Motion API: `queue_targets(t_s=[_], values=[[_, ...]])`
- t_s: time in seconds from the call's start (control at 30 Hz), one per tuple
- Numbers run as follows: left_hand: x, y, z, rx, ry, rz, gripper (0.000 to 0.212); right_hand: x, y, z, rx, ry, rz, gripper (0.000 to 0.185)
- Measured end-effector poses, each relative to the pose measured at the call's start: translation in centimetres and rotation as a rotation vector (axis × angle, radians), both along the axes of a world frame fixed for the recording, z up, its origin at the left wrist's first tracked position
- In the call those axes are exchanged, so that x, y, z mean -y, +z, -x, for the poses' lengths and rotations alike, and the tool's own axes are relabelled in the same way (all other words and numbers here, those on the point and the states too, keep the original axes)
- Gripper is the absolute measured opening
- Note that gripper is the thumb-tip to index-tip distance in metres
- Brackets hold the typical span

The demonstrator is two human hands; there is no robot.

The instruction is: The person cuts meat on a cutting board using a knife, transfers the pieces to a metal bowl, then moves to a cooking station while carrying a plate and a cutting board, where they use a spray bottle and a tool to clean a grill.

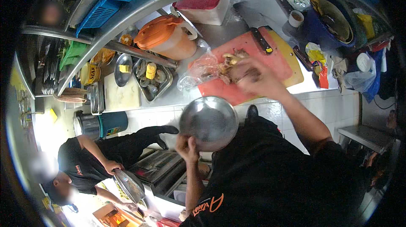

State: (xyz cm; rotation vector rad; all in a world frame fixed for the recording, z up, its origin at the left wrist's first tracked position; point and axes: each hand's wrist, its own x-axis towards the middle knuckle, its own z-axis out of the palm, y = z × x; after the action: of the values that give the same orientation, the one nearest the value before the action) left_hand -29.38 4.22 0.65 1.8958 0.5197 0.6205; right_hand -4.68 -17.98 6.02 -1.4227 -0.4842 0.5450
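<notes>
My left hand [187, 148] grips the rim of a round metal bowl [209, 122], held just off the counter's front edge. Over the red cutting board [215, 92], my right hand [253, 74] is blurred, at a pile of chopped meat pieces [233, 60]; whether its fingers hold any is unclear. A clear plastic bag [198, 71] lies left of the meat, partly on the board. Behind the hand, a cleaver [252, 16] with a black handle rests across the board's back edge. A yellow board [296, 71] lies under the red one.
An orange-lidded pitcher [171, 38] and a metal tray of shrimp with corn [152, 76] stand left. A white container with a red lid [206, 8] is at the back, a blue tub [330, 21] at the right. At lower left a co-worker [92, 160] holds a pan [130, 185].
</notes>
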Motion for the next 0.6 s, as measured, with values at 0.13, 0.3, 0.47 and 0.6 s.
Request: queue_targets(t_s=[0.13,0.3,0.47,0.6], values=[[2.0,-2.6,-2.3,-0.083,-0.062,-0.192,0.026,-4.2,-1.3,2.8,0.624,0.135,0.221,0.048],[2.5,-4.9,-2.4,-0.025,0.073,-0.017,0.030,-4.9,-1.6,0.4,0.649,0.014,0.441,0.051],[4.3,-3.0,-4.9,0.157,0.261,-0.003,0.025,-3.0,-6.3,-5.4,0.645,0.032,0.695,0.045],[5.3,-0.5,-5.8,0.020,0.345,0.309,0.039,-2.4,-7.2,-7.1,0.612,-0.037,0.657,0.040]])
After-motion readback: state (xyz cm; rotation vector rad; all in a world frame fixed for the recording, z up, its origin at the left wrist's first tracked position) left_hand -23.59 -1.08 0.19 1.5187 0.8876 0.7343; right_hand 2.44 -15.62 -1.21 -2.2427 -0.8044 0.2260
